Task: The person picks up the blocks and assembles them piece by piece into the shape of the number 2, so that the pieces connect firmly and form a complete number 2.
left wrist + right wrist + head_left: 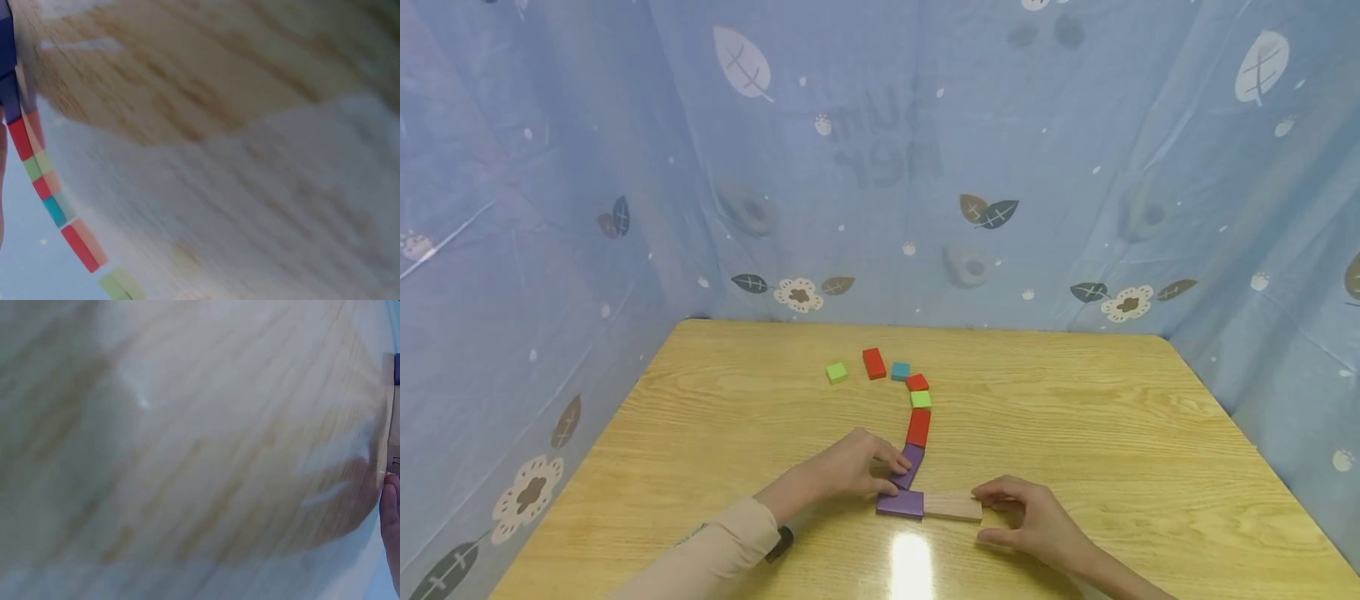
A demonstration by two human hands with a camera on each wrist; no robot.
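A row of small flat blocks curves across the wooden table in the head view. My left hand [850,467] reaches in from the left, its fingertips resting on a slanted purple block [913,461] and its thumb by a second purple block [900,505]. Against that second block's right end lies a plain wooden block [952,507]. My right hand [1033,521] is at the wooden block's right end; a finger touches its far corner while the thumb stays apart. Dark marks show on the wooden block [394,459] in the right wrist view. Part of the slanted block is hidden by my left fingers.
Beyond the slanted purple block run a long red block [918,427], a green block [921,400], a short red block [917,382] and a blue block [901,372]. Farther left lie another red block [874,364] and a green block [837,373]. A patterned blue curtain [880,167] surrounds the table [1075,400].
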